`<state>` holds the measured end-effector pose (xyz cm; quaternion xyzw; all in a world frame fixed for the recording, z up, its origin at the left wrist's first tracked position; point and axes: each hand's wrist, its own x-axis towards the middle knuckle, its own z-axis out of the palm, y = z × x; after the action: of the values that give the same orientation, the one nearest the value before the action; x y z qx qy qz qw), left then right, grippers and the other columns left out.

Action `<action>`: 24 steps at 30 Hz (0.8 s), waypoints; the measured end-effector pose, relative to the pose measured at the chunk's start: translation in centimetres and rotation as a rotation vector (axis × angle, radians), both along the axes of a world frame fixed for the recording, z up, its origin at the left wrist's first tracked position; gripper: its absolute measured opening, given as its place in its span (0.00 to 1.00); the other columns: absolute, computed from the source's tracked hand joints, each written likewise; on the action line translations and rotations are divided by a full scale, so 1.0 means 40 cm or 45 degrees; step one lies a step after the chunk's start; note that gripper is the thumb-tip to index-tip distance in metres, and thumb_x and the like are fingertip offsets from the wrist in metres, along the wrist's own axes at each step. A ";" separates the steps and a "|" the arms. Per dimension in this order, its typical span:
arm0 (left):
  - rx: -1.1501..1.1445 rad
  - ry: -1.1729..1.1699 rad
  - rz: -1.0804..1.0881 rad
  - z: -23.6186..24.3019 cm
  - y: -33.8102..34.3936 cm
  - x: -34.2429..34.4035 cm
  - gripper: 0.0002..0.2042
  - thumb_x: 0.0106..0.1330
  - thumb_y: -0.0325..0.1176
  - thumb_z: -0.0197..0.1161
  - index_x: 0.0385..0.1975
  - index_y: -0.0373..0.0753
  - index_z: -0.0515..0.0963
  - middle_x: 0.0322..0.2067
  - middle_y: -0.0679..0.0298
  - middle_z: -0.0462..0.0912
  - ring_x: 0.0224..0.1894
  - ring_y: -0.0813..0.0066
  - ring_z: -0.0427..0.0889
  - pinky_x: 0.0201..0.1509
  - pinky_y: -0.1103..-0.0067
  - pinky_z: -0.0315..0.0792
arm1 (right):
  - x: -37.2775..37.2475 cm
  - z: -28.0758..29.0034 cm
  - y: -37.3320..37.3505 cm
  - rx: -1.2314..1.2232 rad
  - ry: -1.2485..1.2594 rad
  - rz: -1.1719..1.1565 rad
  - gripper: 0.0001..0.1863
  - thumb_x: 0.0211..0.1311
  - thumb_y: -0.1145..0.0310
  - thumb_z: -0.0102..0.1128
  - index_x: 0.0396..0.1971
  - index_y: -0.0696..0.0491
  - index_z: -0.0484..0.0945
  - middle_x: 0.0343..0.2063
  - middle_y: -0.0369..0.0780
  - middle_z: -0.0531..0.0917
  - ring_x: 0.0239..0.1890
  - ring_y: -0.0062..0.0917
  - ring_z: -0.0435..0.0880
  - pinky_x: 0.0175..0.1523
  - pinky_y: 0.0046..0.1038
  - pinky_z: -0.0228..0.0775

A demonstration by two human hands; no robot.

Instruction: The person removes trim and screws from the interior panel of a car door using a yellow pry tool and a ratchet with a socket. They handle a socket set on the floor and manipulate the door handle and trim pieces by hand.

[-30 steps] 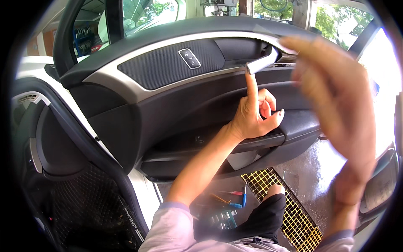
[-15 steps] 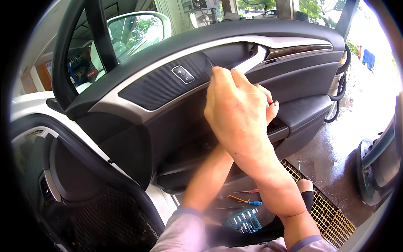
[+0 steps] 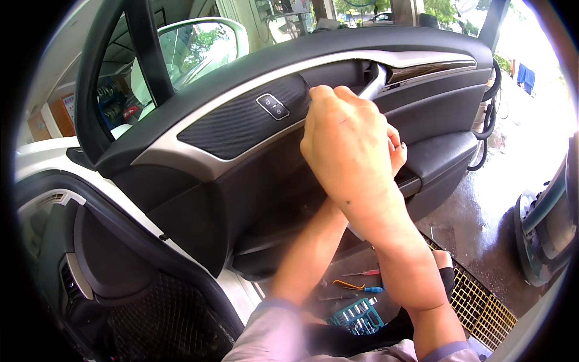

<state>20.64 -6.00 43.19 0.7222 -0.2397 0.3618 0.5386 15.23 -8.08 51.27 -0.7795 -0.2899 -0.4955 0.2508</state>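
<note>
Nearest, at the bottom of the frame, pale grey-lilac fabric sleeves (image 3: 268, 332) lead to two bare forearms that cross mid-frame, the right passing in front of the left. The right hand (image 3: 347, 139) is at the centre, back toward the camera and fingers curled inward; the left hand (image 3: 397, 151) lies mostly hidden behind it, only a few bent fingers showing at its right side. The hands are close together, overlapping in view; whether they touch, or what they grip, cannot be told. Behind them, the black and silver-trimmed car door panel (image 3: 235, 187) spans the middle of the frame, its curved silver pull handle (image 3: 375, 83) emerging just above the fingers. A silver-framed black lock switch (image 3: 272, 107) sits left of the right hand. Below, on the wet grey floor (image 3: 446, 220), lie a red-handled screwdriver (image 3: 365, 273), an orange tool with a blue handle (image 3: 365, 288) and a teal plastic tray of metal sockets (image 3: 359, 317), while yellow metal grating (image 3: 485, 301) fills the lower right. Beyond the door, a white-shelled side mirror (image 3: 242, 43) stands at upper left and a blue cloth (image 3: 526, 78) hangs at upper right.
</note>
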 end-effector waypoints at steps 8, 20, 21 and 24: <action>0.012 -0.027 -0.003 0.027 -0.019 -0.028 0.07 0.64 0.27 0.67 0.28 0.42 0.73 0.19 0.75 0.74 0.22 0.87 0.70 0.27 0.84 0.66 | 0.029 0.027 -0.016 0.050 0.079 0.185 0.03 0.52 0.79 0.58 0.22 0.61 0.74 0.22 0.49 0.79 0.28 0.46 0.83 0.35 0.43 0.76; -0.125 -0.150 -0.259 -0.027 -0.004 0.049 0.14 0.60 0.23 0.66 0.39 0.34 0.65 0.25 0.68 0.75 0.21 0.82 0.72 0.26 0.83 0.68 | 0.039 -0.007 0.045 0.271 0.361 0.227 0.21 0.60 0.73 0.49 0.52 0.65 0.75 0.30 0.48 0.86 0.22 0.36 0.83 0.29 0.36 0.74; -0.192 -0.088 -0.341 -0.034 -0.004 0.058 0.14 0.61 0.25 0.66 0.38 0.35 0.65 0.25 0.68 0.75 0.22 0.82 0.72 0.27 0.83 0.68 | 0.041 -0.003 0.035 0.350 0.506 0.348 0.22 0.61 0.73 0.48 0.54 0.66 0.74 0.29 0.47 0.86 0.20 0.33 0.82 0.27 0.34 0.73; -0.416 0.208 -0.665 -0.043 0.013 0.060 0.22 0.63 0.26 0.65 0.51 0.32 0.59 0.27 0.68 0.75 0.25 0.82 0.72 0.31 0.84 0.70 | -0.008 0.052 0.006 0.744 1.302 0.901 0.26 0.67 0.71 0.46 0.64 0.66 0.64 0.25 0.44 0.82 0.14 0.24 0.76 0.18 0.27 0.68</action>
<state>23.05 -5.49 41.48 0.5668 -0.3118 0.1857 0.7397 14.93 -7.84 53.33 -0.6744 -0.2267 -0.0116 0.7026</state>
